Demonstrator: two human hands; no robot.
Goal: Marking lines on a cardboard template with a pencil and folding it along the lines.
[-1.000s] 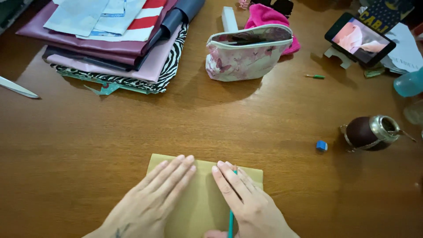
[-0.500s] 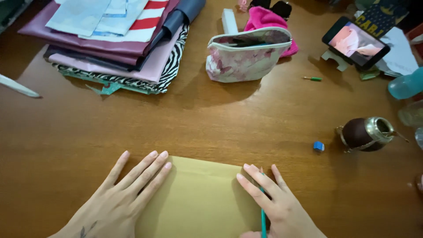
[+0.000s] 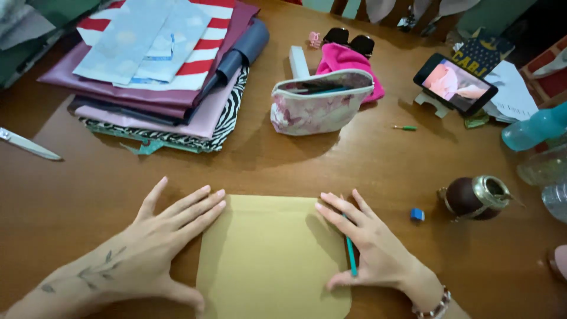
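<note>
- Wooden tabletop (image 3: 378, 171): tan sheet (image 3: 271, 260), probably light, thin and flexible (best pinned at its edges).
- Left hand (image 3: 159, 242): grip released, flat on the sheet's left edge.
- Right hand (image 3: 366, 242): pressing flat, teal pencil (image 3: 351, 254) tucked under its fingers.

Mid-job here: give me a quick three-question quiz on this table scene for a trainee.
1. True or false: the left hand lies flat along the left edge of the yellow sheet.
2. What does the right hand have under its fingers?
A. a pair of scissors
B. a green pencil
C. an eraser
3. Which small thing lies on the table between the right hand and the round brown cup?

Key
1. True.
2. B: the pencil is pinned against the sheet's right edge.
3. A small blue block.
</note>
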